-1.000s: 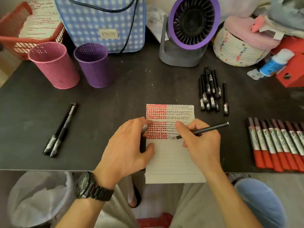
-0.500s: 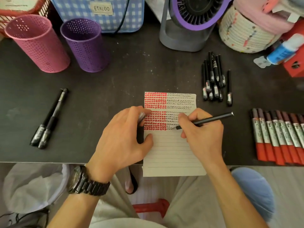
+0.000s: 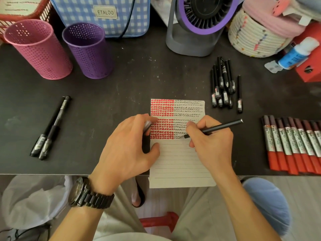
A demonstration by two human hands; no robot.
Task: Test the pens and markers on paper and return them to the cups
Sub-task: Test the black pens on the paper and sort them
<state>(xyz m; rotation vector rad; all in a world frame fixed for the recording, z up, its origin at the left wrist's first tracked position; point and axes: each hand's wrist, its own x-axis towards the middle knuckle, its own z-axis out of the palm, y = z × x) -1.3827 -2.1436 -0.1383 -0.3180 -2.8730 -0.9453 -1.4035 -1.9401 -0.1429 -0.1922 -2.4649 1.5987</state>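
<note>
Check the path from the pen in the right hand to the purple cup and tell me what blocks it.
Nothing visible blocks it. The black pen in the right hand is on the paper; only bare desk lies toward the purple cup, which stands upright. The left hand sits beside that path.

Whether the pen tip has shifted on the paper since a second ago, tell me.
No. The pen in the right hand keeps its tip on the bottom scribble row, just right of the red block on the paper.

You had dim, warm, even light; shadows stayed soft on the desk (image 3: 121, 94), edges bowed with wide-angle distortion, and detail looked slightly soft.
</note>
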